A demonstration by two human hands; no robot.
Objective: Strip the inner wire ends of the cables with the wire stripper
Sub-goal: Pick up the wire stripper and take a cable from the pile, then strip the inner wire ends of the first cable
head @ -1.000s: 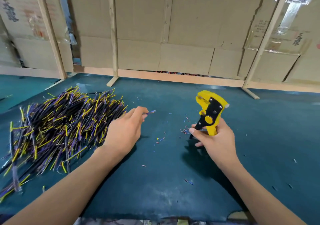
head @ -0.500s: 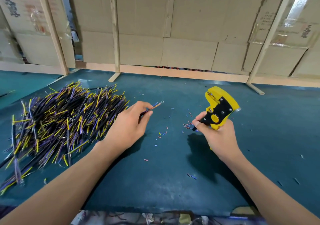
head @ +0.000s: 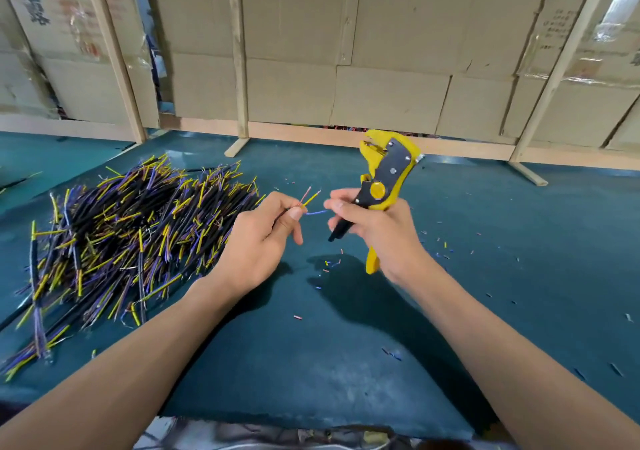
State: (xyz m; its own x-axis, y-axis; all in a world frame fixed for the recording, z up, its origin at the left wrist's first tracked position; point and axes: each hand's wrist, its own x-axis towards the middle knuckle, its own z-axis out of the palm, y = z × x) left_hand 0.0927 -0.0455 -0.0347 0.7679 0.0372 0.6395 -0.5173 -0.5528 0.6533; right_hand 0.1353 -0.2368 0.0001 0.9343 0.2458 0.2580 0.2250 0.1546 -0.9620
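My left hand (head: 263, 238) pinches one cable (head: 310, 200) above the table; its pink, yellow and blue inner wires fan out to the right of my fingertips. My right hand (head: 377, 231) grips the yellow and black wire stripper (head: 384, 179) by its handles, jaws pointing up and slightly left. The stripper's jaws stand above and to the right of the wire ends, apart from them. My right fingertips come close to the blue wire tip. A large pile of black cables (head: 121, 235) with yellow and purple ends lies on the left of the teal table (head: 519, 259).
Small coloured insulation scraps (head: 329, 266) are scattered on the mat under and right of my hands. A wall of cardboard sheets (head: 381, 51) on a wooden frame (head: 239, 69) closes off the table's far edge.
Both hands rose and drew together. My left hand lifted the cable from beside the pile toward the middle, and my right hand brought the stripper left and upright near it.
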